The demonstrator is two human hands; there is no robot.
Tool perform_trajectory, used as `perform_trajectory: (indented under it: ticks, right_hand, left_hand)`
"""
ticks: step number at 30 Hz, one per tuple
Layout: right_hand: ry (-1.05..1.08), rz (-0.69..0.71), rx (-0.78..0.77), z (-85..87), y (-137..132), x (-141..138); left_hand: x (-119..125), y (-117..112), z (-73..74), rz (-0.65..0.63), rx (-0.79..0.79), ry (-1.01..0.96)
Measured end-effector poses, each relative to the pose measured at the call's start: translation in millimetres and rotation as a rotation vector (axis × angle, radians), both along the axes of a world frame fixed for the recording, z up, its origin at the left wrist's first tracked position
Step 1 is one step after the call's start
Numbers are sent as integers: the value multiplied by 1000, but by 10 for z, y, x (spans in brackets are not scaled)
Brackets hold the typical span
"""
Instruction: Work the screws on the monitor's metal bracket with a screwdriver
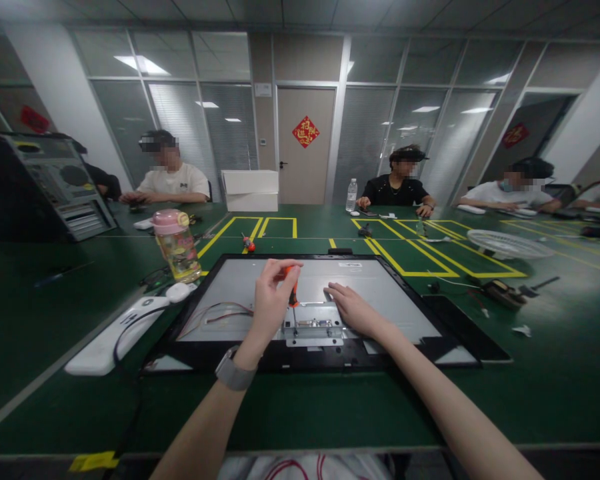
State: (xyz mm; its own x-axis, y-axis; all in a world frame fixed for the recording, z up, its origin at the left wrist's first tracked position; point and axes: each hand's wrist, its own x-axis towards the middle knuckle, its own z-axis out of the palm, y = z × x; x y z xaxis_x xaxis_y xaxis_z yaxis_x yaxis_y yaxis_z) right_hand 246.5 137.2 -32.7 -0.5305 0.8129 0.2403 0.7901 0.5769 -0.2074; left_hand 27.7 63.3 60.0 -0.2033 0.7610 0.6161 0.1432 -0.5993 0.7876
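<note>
A flat monitor panel [380, 283] lies face down on the green table, its grey metal back up, with a small metal bracket [313, 327] near its front edge. My left hand [271, 300] is closed around an orange-handled screwdriver [293, 287], held upright with its tip on the bracket. My right hand [353, 308] rests flat on the panel just right of the bracket, fingers stretched out. Thin red and white wires [215, 312] run across the panel's left side.
A pink-lidded bottle [176, 244] and a white power strip [113, 335] sit to the left, a computer case [40, 183] far left. A fan grille [510, 244] and small parts lie to the right. Three people sit at the far side, near a white box [250, 190].
</note>
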Motion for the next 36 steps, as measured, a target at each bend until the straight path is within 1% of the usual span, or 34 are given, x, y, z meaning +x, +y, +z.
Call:
perform_trajectory:
  ticks: [6,12,17,23,29,32,36]
  right_hand:
    - [7,-2,6,-21,11,1]
    - [14,-5,8,-32,20,1]
    - [8,-9,-1,-15,11,-5]
    - [6,1,-6,-6,9,-11]
    - [12,-3,1,-5,6,-13]
    - [12,-2,4,-6,4,-13]
    - [16,-1,6,-11,10,-12]
  left_hand:
    - [8,0,-4,-27,-21,-8]
    - [7,-7,-5,7,4,7]
    - [1,1,-17,3,-3,-4]
    - [-7,16,-14,55,13,-15]
    - [2,16,-30,-11,-33,-45]
    - [20,11,-37,-39,-28,-41]
    - [20,13,-43,26,7,-2]
